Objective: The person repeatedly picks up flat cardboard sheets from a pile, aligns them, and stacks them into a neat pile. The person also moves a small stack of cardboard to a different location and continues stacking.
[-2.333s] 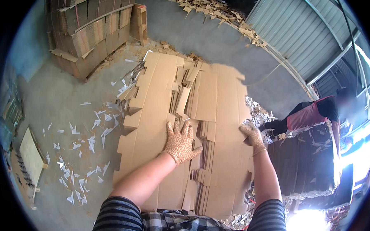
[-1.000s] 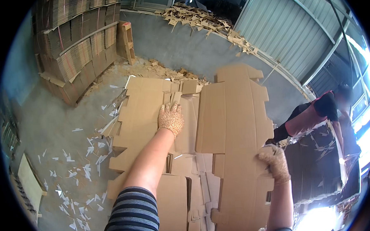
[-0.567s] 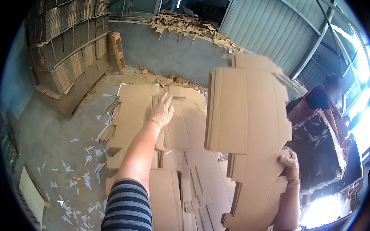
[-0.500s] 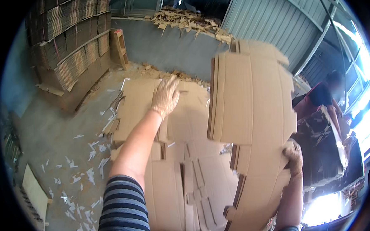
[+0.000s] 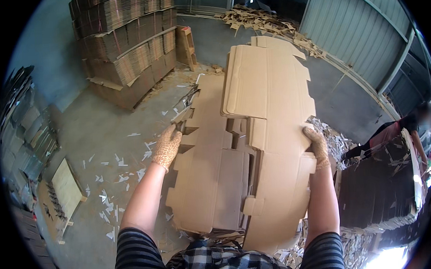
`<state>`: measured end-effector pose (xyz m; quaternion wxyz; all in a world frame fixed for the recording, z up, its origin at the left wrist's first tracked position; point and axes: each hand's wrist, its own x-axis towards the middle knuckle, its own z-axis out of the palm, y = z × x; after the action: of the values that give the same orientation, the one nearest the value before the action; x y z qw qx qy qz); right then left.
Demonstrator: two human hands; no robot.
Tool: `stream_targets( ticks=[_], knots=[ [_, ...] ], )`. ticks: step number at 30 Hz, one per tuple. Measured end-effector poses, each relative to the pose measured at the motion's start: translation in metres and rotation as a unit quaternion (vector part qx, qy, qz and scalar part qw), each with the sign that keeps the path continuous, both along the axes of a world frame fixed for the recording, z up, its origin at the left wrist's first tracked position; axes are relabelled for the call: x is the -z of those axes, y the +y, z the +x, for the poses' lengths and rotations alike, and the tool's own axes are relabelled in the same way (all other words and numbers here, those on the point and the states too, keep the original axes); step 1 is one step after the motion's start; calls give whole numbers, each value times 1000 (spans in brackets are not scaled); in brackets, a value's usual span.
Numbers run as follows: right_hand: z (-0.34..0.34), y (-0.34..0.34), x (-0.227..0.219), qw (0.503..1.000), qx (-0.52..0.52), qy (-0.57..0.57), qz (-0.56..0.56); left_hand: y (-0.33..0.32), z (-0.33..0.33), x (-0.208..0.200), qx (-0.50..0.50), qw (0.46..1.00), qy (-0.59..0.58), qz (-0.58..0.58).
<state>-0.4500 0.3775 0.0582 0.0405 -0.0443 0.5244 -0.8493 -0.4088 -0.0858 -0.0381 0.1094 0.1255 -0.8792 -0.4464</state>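
Right hand [image 5: 316,147] grasping cardboard sheets [image 5: 281,98] on its left
Left hand [image 5: 167,148] — cannot tell if gripping — at the cardboard pile [image 5: 198,183] on its right.

Floor [image 5: 92,120]: grey concrete, with white scraps [image 5: 111,234] scattered across the left side.
Left wall [image 5: 53,60]: flat, pale blue.
Far wall [image 5: 353,97]: low and grey, brown cardboard offcuts [image 5: 261,23] heaped along its top.
Dark opening [image 5: 286,1]: above the offcuts, top centre.
Metal cladding [image 5: 360,27]: ribbed, upper right.
Glare [image 5: 387,261]: bright white, lower right.
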Motion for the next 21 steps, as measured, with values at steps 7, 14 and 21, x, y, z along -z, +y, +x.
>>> stream_targets(
  ticks=[7, 14, 21],
  knots=[
    [-62, -80, 74, 973, -4, 55, 225, -20, 53, 30, 26, 958, -80, 273],
    [-47, -172, 120, 937, -146, -9, 317, 24, 75, 26, 96, 970, -106, 198],
    [-54, -211, 133, 927, -47, -52, 368, 45, 82, 1, 57, 976, -112, 178]
  ],
)
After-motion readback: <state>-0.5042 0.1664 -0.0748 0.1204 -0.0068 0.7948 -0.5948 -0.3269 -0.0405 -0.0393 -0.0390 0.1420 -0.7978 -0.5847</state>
